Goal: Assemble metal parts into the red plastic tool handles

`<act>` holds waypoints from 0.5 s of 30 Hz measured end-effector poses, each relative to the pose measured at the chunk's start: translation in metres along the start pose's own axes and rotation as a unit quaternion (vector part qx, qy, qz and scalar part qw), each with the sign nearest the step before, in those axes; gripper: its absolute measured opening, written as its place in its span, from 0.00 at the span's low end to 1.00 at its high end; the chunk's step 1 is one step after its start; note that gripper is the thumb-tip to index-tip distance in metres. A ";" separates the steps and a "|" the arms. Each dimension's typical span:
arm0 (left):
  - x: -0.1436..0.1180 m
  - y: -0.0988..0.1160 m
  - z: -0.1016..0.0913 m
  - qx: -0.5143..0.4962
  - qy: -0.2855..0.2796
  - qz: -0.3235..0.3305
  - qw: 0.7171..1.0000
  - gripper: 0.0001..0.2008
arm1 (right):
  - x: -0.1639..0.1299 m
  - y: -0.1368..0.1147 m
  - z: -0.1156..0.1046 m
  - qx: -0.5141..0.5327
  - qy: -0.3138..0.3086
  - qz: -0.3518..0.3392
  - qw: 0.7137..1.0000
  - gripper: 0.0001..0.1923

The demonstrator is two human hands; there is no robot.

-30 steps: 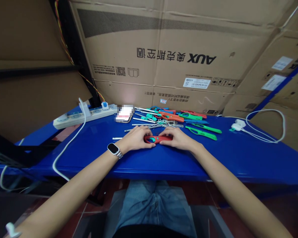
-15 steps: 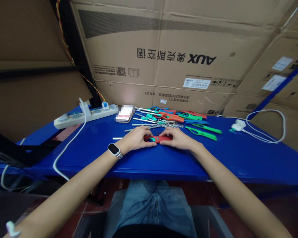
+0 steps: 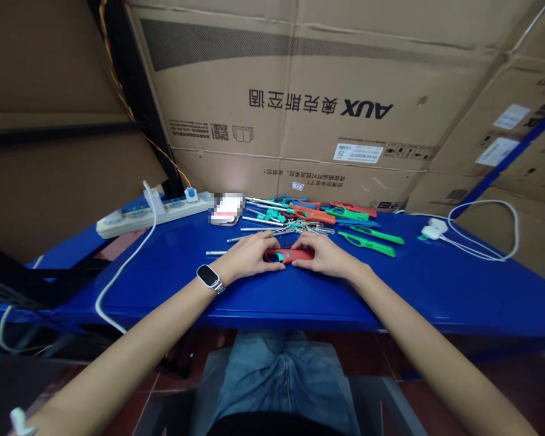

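Observation:
Near the front of the blue table, a red long-reach lighter (image 3: 290,257) with teal inner parts lies between my hands. Its metal tube (image 3: 215,253) sticks out past my left wrist. My left hand (image 3: 252,254) grips the trigger end with thumb and fingers. The handle's other end is pinched in my right hand (image 3: 320,253). Just behind them are loose metal tubes, small teal parts (image 3: 272,214) and thin wires (image 3: 300,226). Green handle shells (image 3: 367,243) lie to the right of my right hand. My fingers hide part of the red lighter.
Farther back lie an orange lighter (image 3: 313,214) and a green one (image 3: 347,213). A phone (image 3: 227,209) sits beside a white power strip (image 3: 154,215). On the right is a white charger (image 3: 435,229) with a looped cable. Cardboard (image 3: 272,79) walls the back of the table (image 3: 281,297).
Both hands stay on the red lighter in almost the same place. The view has shifted very slightly; nothing has been taken up or let go.

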State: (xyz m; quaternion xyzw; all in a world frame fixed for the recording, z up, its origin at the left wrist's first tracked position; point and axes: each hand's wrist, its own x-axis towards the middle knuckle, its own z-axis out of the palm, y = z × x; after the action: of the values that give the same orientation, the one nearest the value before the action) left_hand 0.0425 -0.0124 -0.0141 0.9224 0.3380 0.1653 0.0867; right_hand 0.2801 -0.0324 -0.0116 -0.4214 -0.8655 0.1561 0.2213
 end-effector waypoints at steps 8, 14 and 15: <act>-0.002 0.000 -0.001 -0.022 0.020 -0.001 1.000 0.08 | -0.001 -0.006 0.003 0.037 0.034 0.006 0.999 0.08; -0.002 -0.005 -0.004 -0.047 0.016 0.037 0.998 0.11 | -0.003 -0.003 0.004 0.053 0.023 0.009 0.998 0.07; -0.002 -0.006 -0.004 -0.056 0.020 0.048 0.997 0.12 | -0.004 -0.003 0.004 0.054 0.024 0.009 0.998 0.08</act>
State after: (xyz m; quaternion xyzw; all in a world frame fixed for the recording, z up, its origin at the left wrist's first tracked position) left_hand 0.0361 -0.0091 -0.0123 0.9277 0.2856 0.2061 0.1236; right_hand 0.2779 -0.0375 -0.0143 -0.4199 -0.8467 0.1938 0.2631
